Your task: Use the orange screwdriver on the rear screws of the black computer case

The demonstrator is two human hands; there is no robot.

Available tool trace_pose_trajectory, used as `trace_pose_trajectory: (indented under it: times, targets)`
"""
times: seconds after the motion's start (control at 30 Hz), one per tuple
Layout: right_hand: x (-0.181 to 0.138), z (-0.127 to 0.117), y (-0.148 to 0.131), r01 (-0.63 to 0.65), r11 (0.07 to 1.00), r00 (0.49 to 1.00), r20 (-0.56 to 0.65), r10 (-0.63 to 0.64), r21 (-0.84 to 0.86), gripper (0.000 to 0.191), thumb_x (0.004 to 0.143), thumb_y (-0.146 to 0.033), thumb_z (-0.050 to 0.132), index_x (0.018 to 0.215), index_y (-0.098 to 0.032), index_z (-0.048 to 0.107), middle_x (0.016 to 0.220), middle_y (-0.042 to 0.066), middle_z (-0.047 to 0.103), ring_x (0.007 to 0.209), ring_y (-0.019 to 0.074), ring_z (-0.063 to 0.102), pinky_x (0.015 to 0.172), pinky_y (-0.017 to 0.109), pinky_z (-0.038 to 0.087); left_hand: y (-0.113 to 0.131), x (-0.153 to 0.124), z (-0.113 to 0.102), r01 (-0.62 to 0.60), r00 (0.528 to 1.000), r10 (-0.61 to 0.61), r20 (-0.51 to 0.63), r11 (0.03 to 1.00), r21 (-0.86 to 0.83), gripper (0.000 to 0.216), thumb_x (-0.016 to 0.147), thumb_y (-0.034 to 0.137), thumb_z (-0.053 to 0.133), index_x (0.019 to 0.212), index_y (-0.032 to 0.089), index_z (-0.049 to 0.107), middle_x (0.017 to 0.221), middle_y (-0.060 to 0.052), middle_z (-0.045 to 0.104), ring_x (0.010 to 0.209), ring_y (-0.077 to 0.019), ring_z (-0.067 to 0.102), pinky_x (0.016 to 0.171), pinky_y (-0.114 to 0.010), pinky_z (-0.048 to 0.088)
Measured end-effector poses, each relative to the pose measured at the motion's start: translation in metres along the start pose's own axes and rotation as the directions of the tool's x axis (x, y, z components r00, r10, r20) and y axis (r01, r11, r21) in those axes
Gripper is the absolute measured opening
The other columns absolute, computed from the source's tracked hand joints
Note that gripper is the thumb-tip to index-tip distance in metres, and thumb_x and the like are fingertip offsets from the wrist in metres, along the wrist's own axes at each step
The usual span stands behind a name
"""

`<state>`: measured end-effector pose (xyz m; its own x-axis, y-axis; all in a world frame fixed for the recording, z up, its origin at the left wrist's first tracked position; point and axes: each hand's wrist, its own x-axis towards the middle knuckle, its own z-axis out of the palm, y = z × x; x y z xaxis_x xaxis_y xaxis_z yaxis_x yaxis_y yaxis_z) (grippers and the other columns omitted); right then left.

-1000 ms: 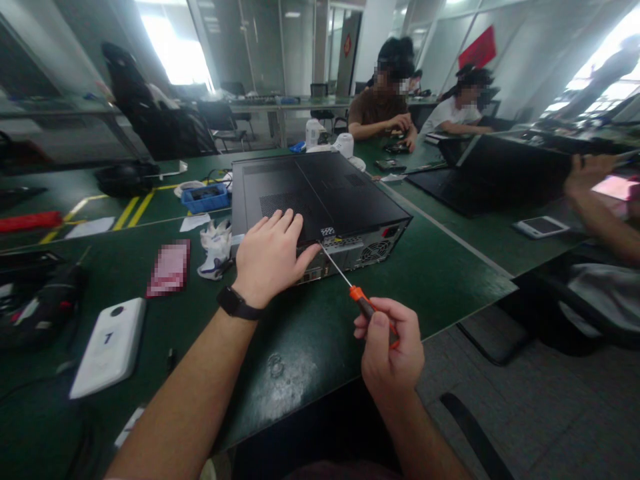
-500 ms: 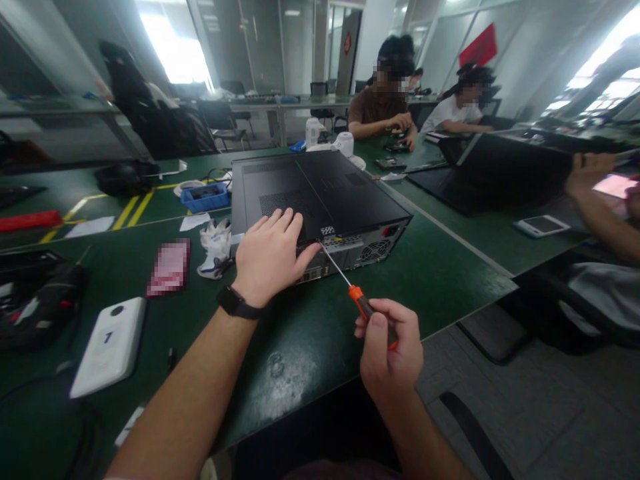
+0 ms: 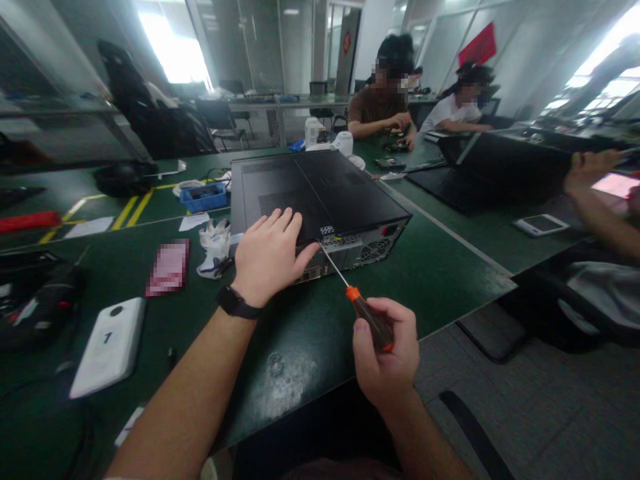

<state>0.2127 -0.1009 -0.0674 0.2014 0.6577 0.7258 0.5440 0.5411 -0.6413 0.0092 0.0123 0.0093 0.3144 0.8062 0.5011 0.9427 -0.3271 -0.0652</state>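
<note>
A black desktop computer case [image 3: 350, 193] lies flat on the green table, its rear panel with fan grille and ports facing me. My left hand [image 3: 270, 257] rests on the near left part of its top, fingers stretched out and thumb along the rear edge. In my right hand [image 3: 387, 350] is a screwdriver [image 3: 373, 320] with an orange and dark handle. Its thin shaft points up and left, and the tip meets the case's rear edge beside my left thumb. What the tip touches is too small to make out.
Left of the case are a white glove [image 3: 215, 248], a blue bin [image 3: 204, 197], a pink packet [image 3: 169, 267] and a white device marked 1 [image 3: 107, 347]. To the right stand an open laptop [image 3: 505, 173] and a phone [image 3: 541, 225]. Several people sit around the tables.
My right hand's thumb and fingers have shifted around the screwdriver handle, showing more of it. The tip stays at the same spot. My left hand and the case have hardly moved.
</note>
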Motion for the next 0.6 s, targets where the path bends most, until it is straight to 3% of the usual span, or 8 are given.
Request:
trace_pose_trajectory:
  times: [0.33,0.6]
  targets:
    - [-0.003,0.0038,0.0061,-0.111,0.993,0.994,-0.019,0.112,0.049,0.017,0.105,-0.024,0.066,0.122,-0.024,0.071,0.082,-0.001,0.078,0.056,0.0137,0.073,0.054,0.025,0.062,-0.0012,-0.0004,0.0014,0.0,1.0,0.0,-0.012,1.0,-0.019,0.06,0.11,0.05,0.058,0.149,0.005,0.067,0.159,-0.027,0.067,0.149,-0.0434,0.064,0.123,-0.057,0.052]
    - [-0.0041,0.0031,0.0074,-0.114,0.993,0.993,-0.018,0.115,0.017,0.019,0.104,-0.026,0.068,0.122,-0.023,0.072,0.092,0.004,0.081,0.065,0.0167,0.077,0.058,0.028,0.064,-0.0004,0.0,0.0008,-0.003,1.0,0.002,-0.014,1.0,-0.022,0.059,0.11,0.049,0.057,0.149,0.005,0.067,0.16,-0.027,0.066,0.149,-0.0432,0.064,0.123,-0.056,0.052]
